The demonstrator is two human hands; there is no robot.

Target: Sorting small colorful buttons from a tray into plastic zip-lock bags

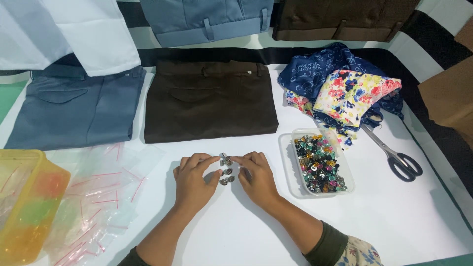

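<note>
- A little cluster of silvery buttons (226, 170) lies on the white table (394, 212), dead centre of my view, between my two hands.
- My left hand (194, 181) sits at 9 o'clock of the cluster, thumb and forefinger pinched narrow on the topmost button.
- My right hand (256, 177) sits at 3 o'clock, fingertips pinched on that same top button, meeting the left.
- At 3 o'clock beyond my right hand stands a clear tray (287, 162) of mixed coloured buttons.
- Farther at 3 o'clock lie scissors (396, 156).
- At 12 o'clock lie folded brown trousers (209, 101); at 1 o'clock, floral cloth (345, 88).
- At 9 o'clock lie clear bags (106, 187), and a yellow box (24, 207) beyond them.
</note>
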